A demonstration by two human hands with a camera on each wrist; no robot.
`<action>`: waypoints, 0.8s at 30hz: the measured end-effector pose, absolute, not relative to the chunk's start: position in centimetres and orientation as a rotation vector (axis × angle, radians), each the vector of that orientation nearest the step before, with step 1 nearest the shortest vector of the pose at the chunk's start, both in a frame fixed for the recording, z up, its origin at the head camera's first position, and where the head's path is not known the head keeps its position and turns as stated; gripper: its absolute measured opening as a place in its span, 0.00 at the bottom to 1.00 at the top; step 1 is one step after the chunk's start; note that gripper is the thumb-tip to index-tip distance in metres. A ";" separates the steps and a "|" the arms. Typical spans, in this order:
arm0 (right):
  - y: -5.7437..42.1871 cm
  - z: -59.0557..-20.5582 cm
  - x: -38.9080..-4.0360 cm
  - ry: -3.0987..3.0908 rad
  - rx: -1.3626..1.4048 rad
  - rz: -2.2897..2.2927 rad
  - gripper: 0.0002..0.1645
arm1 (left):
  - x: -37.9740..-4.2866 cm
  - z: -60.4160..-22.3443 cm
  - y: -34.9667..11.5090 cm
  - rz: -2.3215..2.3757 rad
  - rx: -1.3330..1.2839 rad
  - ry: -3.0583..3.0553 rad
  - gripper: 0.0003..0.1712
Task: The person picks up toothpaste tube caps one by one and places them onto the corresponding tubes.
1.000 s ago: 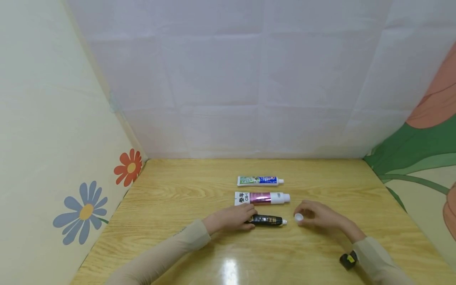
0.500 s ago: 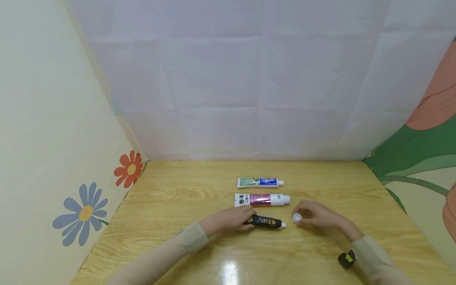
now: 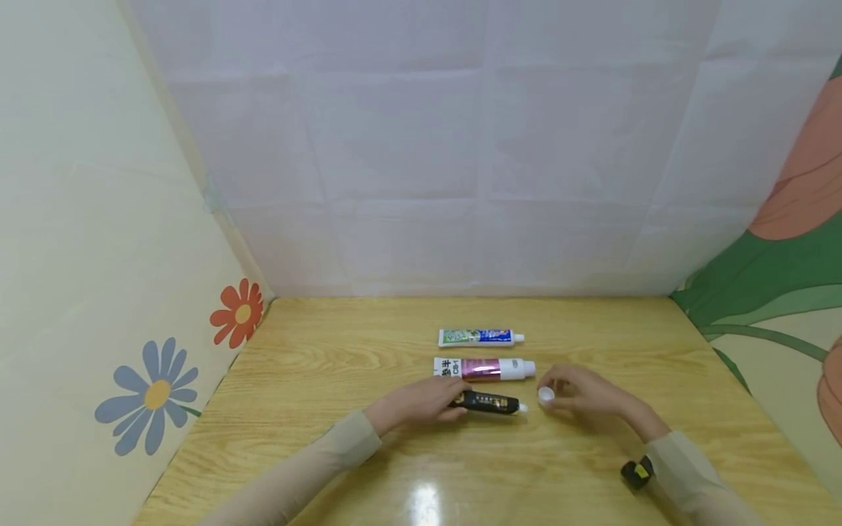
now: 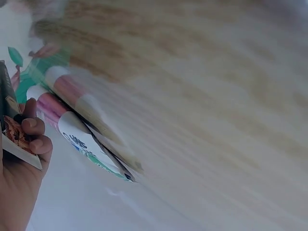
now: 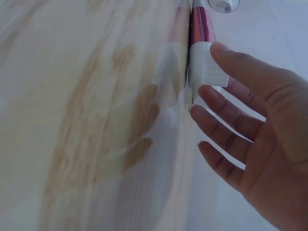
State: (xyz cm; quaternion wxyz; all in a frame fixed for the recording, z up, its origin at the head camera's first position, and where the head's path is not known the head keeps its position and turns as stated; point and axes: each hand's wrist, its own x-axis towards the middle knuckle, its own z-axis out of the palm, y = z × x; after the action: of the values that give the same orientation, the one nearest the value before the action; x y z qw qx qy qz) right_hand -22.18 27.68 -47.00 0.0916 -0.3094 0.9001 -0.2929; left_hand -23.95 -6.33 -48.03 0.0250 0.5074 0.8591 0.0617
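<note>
My left hand [image 3: 424, 400] grips the flat tail end of a black toothpaste tube [image 3: 490, 402]. The tube's white, uncapped nozzle [image 3: 522, 408] points right. Across a small gap, my right hand [image 3: 582, 394] pinches a round white cap [image 3: 546, 395] between thumb and fingertips, its hollow side partly showing. In the left wrist view, fingers [image 4: 38, 137] curl round the tube's end, and the rest is cut off at the frame edge. Just beyond the hands lies a pink and white toothpaste tube [image 3: 483, 369], its own cap on and its tail close to my left fingers.
Farther back a green and blue toothpaste tube [image 3: 476, 337] lies parallel, cap to the right. A small black object with a yellow mark [image 3: 636, 473] is by my right sleeve. The wooden table [image 3: 342, 336] meets a white cloth backdrop [image 3: 401, 219] behind.
The black tube's nozzle end swings slightly toward me, then back up. My right hand shifts a little left with the cap, nearer the nozzle. Both grips stay the same.
</note>
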 end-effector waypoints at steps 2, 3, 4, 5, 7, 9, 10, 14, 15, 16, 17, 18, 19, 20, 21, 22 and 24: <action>27.7 -47.0 -22.3 2.673 -0.907 -0.869 0.18 | -23.9 -47.9 -6.4 0.206 1.548 2.657 0.25; 27.6 -46.9 -22.3 2.668 -0.899 -0.869 0.18 | -23.9 -47.8 -6.5 0.217 1.533 2.657 0.25; 27.6 -46.9 -22.4 2.661 -0.892 -0.875 0.18 | -23.9 -47.7 -6.6 0.221 1.517 2.658 0.25; 27.6 -46.9 -22.4 2.655 -0.886 -0.881 0.18 | -23.9 -47.6 -6.6 0.229 1.502 2.659 0.25; 27.6 -46.8 -22.4 2.648 -0.882 -0.894 0.18 | -23.8 -47.5 -6.8 0.233 1.478 2.664 0.26; 27.5 -46.6 -22.4 2.647 -0.885 -0.906 0.18 | -23.9 -47.4 -7.0 0.247 1.470 2.673 0.25; 27.5 -46.5 -22.4 2.651 -0.889 -0.907 0.18 | -23.9 -47.3 -7.1 0.255 1.475 2.679 0.24; 27.3 -46.2 -22.4 2.675 -0.917 -0.913 0.21 | -24.2 -47.1 -7.5 0.308 1.510 2.702 0.23; 27.2 -46.1 -22.4 2.682 -0.921 -0.910 0.21 | -24.2 -47.0 -7.5 0.318 1.520 2.710 0.23; 27.2 -46.1 -22.5 2.685 -0.928 -0.914 0.21 | -24.3 -46.9 -7.6 0.324 1.537 2.722 0.23; 27.1 -46.0 -22.6 2.690 -0.936 -0.918 0.21 | -24.4 -46.9 -7.7 0.329 1.544 2.731 0.23; 27.0 -45.9 -22.6 2.694 -0.941 -0.923 0.21 | -24.4 -46.8 -7.7 0.328 1.551 2.741 0.23; 26.9 -45.9 -22.7 2.695 -0.946 -0.928 0.20 | -24.5 -46.7 -7.8 0.326 1.555 2.745 0.24; 26.9 -45.8 -22.8 2.698 -0.957 -0.932 0.19 | -24.5 -46.6 -7.8 0.326 1.552 2.749 0.24; 26.8 -45.8 -22.9 2.696 -0.971 -0.941 0.18 | -24.5 -46.5 -7.9 0.316 1.549 2.758 0.24; 26.8 -45.7 -23.0 2.692 -0.987 -0.952 0.18 | -24.6 -46.4 -7.9 0.305 1.538 2.763 0.24; 26.7 -45.6 -23.2 2.694 -1.010 -0.962 0.17 | -24.6 -46.0 -8.0 0.294 1.508 2.767 0.23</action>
State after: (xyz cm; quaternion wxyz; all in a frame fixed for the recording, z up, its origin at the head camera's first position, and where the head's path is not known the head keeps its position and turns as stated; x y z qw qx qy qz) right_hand -23.17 26.67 -45.63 0.0542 -0.3324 0.8867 -0.3166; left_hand -24.59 -7.98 -46.05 -0.0113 0.4764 0.8742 0.0928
